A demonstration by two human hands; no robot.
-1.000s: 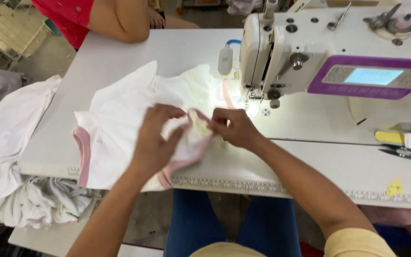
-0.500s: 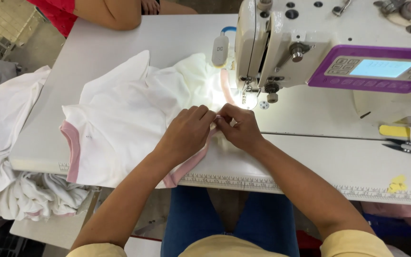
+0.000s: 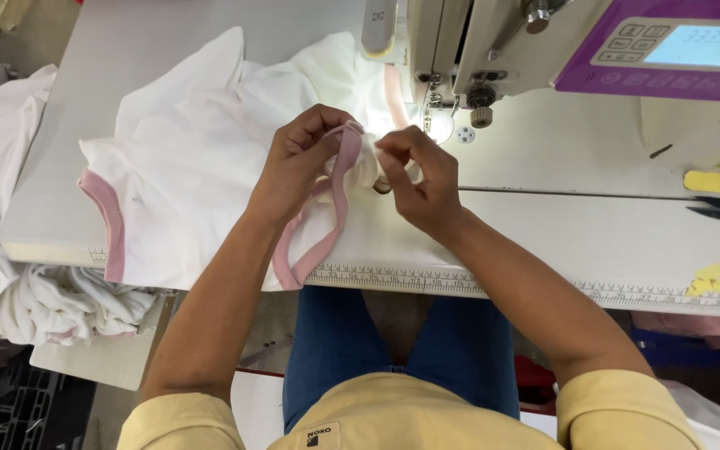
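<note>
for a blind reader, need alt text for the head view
Both hands, left hand and right hand, pinch the pink trim of a white garment on a table, before a sewing machine.

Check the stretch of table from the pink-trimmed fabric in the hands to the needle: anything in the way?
Nothing visible. Both hands, left hand and right hand, pinch the pink trim just short of the needle; only white garment lies between.
</note>
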